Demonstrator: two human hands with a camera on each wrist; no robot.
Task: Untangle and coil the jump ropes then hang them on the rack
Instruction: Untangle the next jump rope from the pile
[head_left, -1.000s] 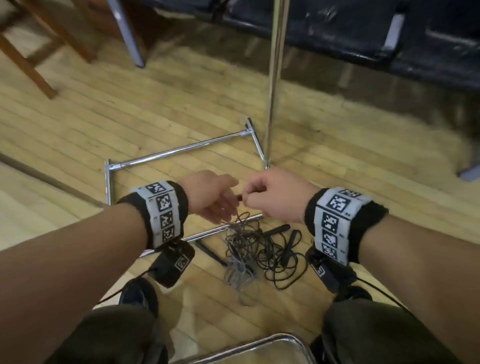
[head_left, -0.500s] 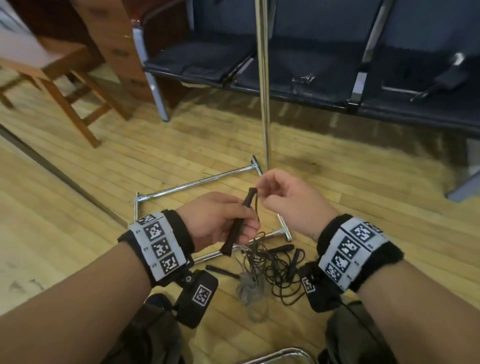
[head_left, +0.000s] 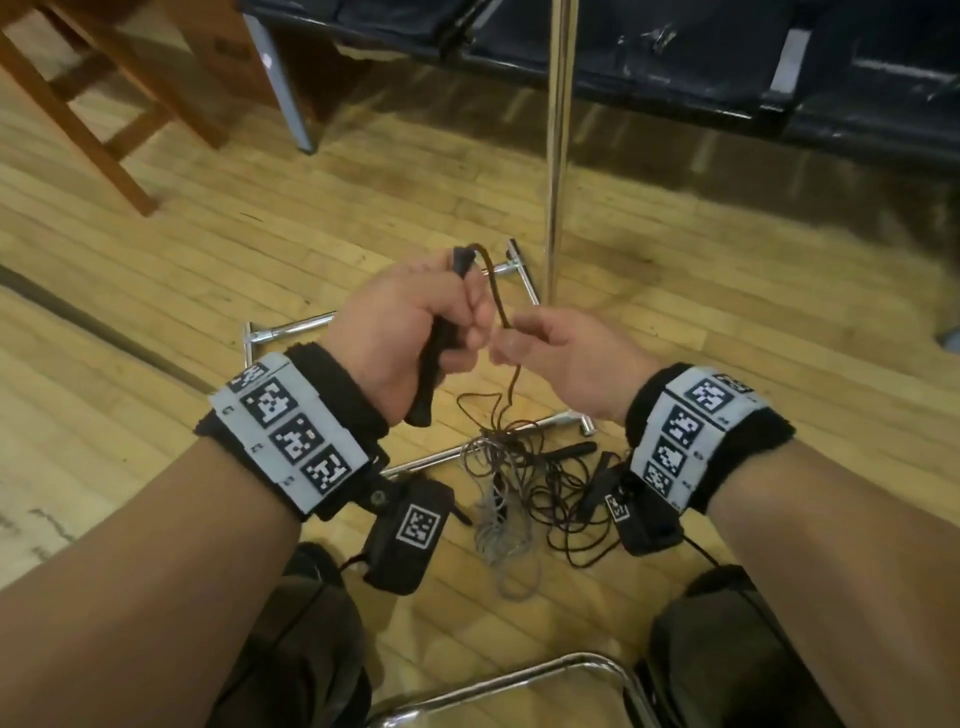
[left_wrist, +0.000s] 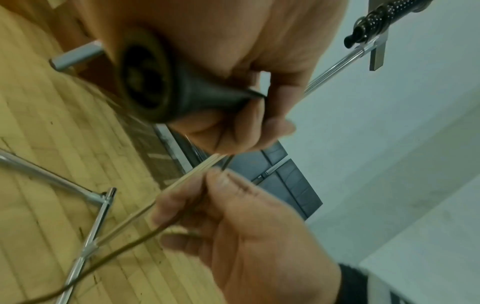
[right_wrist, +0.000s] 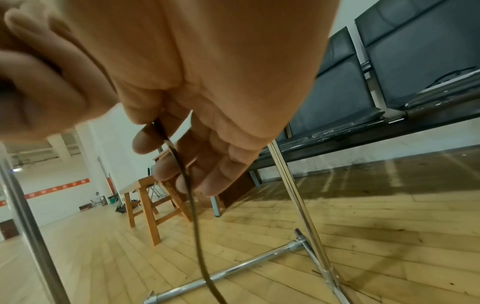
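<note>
Untangling under way: left hand (head_left: 410, 322) clenched round a black handle (head_left: 434, 358), right hand (head_left: 566, 353) pinching its brown cord (head_left: 498, 296) running down to the tangle (head_left: 519, 478) on the floor by the rack base (head_left: 291, 330); next, likely draw the cord free through the fingers.

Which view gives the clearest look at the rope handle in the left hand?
The head view: the handle shows along its length, gripped by the left hand, cord leaving its top. The left wrist view shows only its blurred butt end. The right wrist view shows just the cord, no handle.
</note>
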